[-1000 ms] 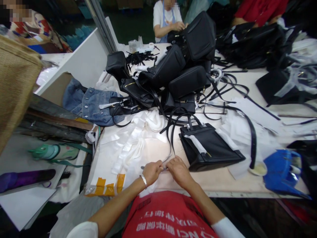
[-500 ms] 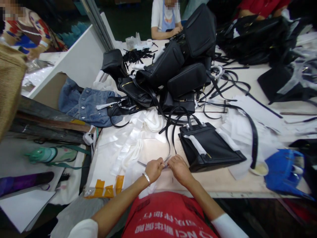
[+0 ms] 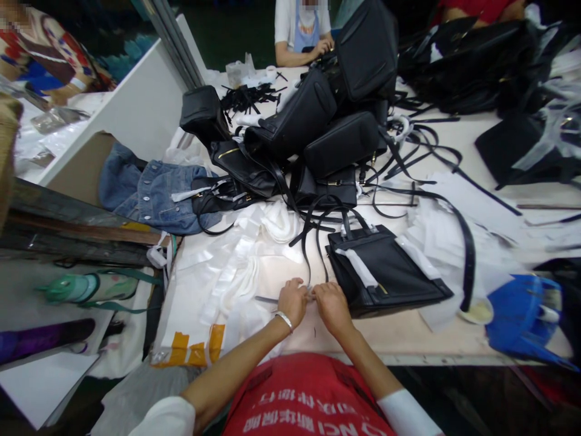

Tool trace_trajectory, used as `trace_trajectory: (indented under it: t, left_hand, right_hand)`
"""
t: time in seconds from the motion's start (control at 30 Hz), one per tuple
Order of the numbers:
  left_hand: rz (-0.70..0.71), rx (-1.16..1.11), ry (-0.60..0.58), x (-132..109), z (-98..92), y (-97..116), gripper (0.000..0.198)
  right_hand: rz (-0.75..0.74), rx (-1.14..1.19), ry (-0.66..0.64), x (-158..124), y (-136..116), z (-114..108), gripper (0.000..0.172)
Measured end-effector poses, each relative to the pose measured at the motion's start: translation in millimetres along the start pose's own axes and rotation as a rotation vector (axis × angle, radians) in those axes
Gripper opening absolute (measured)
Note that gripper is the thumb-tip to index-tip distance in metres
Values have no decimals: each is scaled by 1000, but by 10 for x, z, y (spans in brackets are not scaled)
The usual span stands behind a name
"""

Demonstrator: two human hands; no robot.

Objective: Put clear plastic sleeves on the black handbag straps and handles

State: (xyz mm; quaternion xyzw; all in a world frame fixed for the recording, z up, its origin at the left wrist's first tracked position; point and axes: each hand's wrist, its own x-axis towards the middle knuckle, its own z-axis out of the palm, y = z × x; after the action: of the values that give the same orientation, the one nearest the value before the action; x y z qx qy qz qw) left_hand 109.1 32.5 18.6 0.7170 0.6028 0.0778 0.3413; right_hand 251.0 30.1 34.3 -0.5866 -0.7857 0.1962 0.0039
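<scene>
Left hand (image 3: 293,304) near table edge (image 3: 408,358); right hand (image 3: 333,307) beside bag (image 3: 393,260).

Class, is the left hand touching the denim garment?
Apart: the head view shows white strips between the left hand and the denim garment.

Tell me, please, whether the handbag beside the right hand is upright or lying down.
Lying down: the black handbag has its broad side facing up towards the camera.
</scene>
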Motion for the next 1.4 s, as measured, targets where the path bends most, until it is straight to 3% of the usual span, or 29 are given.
trace_trajectory:
  t: [0.13, 0.3, 0.43, 0.5, 0.6, 0.73, 0.87, 0.93, 1.03, 1.17, 1.3, 1.4]
  left_hand:
    - [-27, -19, -41, 69, 107, -84, 13]
    - [-45, -131, 20, 97, -22, -171, 13]
    - [-120, -443, 103, 57, -180, -115, 16]
    - [-145, -572, 114, 30, -196, -45, 14]
    - [-173, -669, 136, 1, -199, 20, 9]
    - [-149, -528, 234, -38, -431, -134, 16]
    - [-118, -31, 453, 44, -849, -497, 34]
    - [-173, 137, 423, 186, -968, -681, 45]
    - [-307, 218, 300, 440, -983, -911, 49]
    - [-347, 241, 301, 629, -898, -1138, 53]
    - [-366, 246, 335, 666, -882, -1262, 47]
    - [-401, 213, 324, 698, -902, -1295, 45]
  right_hand:
    - [43, 123, 45, -22, 13, 79, 18]
    - [244, 644, 182, -224, -13, 189, 19]
    - [607, 1280, 0, -244, -131, 256, 44]
    - [636, 1579, -85, -153, -220, 229, 48]
    - [558, 1796, -24, 8, -344, 154, 46]
    - [609, 1827, 85, 73, -390, 115, 46]
    - [546, 1884, 93, 1, -420, 67, 37]
    - [490, 1907, 47, -43, -517, 4, 35]
    - [417, 1866, -105, -142, -713, -91, 35]
    - [387, 1784, -278, -412, -814, -142, 36]
    - [385, 1754, -373, -790, -683, -254, 39]
    - [413, 1745, -400, -1068, -487, -488, 37]
